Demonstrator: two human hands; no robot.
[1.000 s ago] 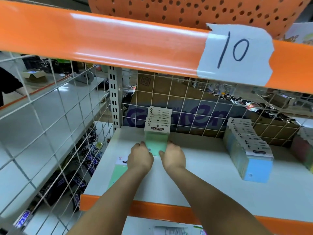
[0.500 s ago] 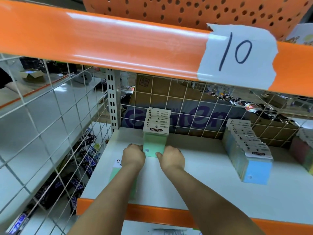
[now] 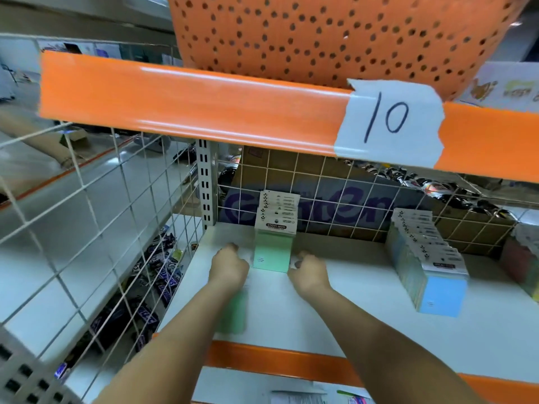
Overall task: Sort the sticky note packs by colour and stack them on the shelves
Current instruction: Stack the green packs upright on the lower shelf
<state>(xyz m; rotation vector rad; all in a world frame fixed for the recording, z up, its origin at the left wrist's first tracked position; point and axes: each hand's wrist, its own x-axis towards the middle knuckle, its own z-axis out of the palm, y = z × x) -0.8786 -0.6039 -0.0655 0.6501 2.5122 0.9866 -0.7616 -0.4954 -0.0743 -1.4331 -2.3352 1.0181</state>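
Note:
A row of green sticky note packs [image 3: 272, 252] stands upright at the back left of the white shelf [image 3: 350, 301]. My left hand [image 3: 229, 265] is just left of the front pack, fingers curled, with a small gap to it. My right hand [image 3: 309, 272] is at the pack's right side, and a curled fingertip touches its edge. Neither hand holds a pack. One loose green pack [image 3: 233, 316] lies flat on the shelf, partly hidden under my left forearm. A row of blue packs [image 3: 428, 266] stands to the right, and a pinkish row [image 3: 522, 258] is cut off at the far right.
An orange shelf beam [image 3: 204, 106] with a taped "10" label [image 3: 388, 121] hangs low overhead, under a perforated orange basket [image 3: 320, 36]. Wire mesh [image 3: 116, 228] closes the left side and back. Another person's arm [image 3: 43, 141] shows beyond the mesh.
My hands have moved off the front green pack and apart to its two sides. The camera has tilted up a little, so more of the basket shows.

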